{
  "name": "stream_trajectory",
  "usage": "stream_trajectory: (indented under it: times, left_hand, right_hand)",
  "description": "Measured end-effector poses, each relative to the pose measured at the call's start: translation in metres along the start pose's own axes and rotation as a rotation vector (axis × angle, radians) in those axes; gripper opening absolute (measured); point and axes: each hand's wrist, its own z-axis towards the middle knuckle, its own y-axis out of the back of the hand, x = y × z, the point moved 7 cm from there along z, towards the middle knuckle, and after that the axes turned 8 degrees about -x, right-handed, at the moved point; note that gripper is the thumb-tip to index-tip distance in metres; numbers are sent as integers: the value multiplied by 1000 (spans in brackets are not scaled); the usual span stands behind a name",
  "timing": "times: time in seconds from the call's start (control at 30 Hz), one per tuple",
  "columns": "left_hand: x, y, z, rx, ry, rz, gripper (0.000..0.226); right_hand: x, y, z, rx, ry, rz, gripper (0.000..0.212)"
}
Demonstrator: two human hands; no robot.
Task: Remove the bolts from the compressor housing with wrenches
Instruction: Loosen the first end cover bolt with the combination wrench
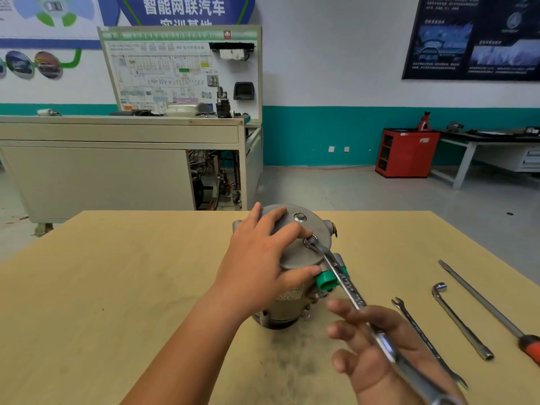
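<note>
A grey metal compressor housing (295, 252) stands upright on the wooden table (117, 287), with a green connector (327, 280) on its near side. My left hand (263, 264) rests flat on its round top, fingers spread around the rim. A bolt (300, 217) sits at the far edge of the top. The open jaw of a long silver wrench (347, 290) sits on a second bolt (312, 239) near the middle. My right hand (377, 346) carries the wrench handle across the palm, fingers loosely curled.
To the right on the table lie a slim open-end wrench (423, 337), an L-shaped socket wrench (458, 320) and a long screwdriver with an orange handle (491, 311). A beige training bench (117, 159) stands beyond the table's far edge.
</note>
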Motion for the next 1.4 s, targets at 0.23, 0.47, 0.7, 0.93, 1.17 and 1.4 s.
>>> stream_trajectory:
  times: [0.23,0.47,0.7,0.93,1.17,1.4]
  left_hand:
    - [3,6,-3,-41,8,-83,51]
    - [6,12,-5,-64,-4,-122,50]
    - [1,14,-2,-72,-27,-109,49]
    - [1,17,-8,-78,22,-74,53]
    - [-8,15,0,-107,49,61,57]
    - [-13,7,2,-114,33,72,49]
  right_hand:
    - [32,31,20,-232,443,-565,25]
    - [27,44,125,-261,-67,-399,33]
    - [53,41,137,-446,46,-165,33]
    - [50,11,41,-145,96,-221,22]
    - [6,-39,-24,19,376,-796,27]
    - [-19,-62,-43,105,405,-1045,21]
